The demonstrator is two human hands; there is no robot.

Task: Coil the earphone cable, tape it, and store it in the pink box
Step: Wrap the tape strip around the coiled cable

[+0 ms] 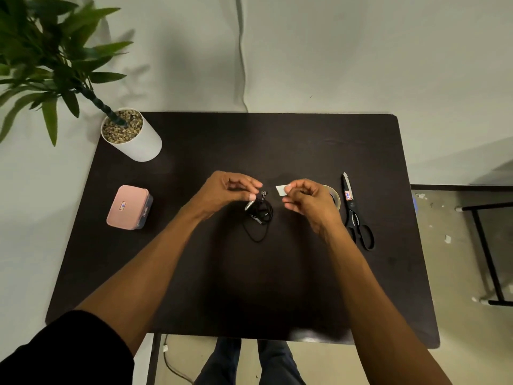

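A black earphone cable [261,215] hangs in a loose bundle above the dark table [249,287], one loop trailing down toward me. My left hand [224,191] pinches the bundle at its top, by the earbuds. My right hand [308,200] holds a short strip of pale tape [281,190] between thumb and finger, just right of the bundle and apart from it. The pink box [128,206] sits closed near the table's left edge.
A tape roll [335,197] lies partly behind my right hand. Black scissors [356,215] lie to its right. A white pot with a plant [133,137] stands at the back left corner. A dark frame [488,251] stands off the table's right side.
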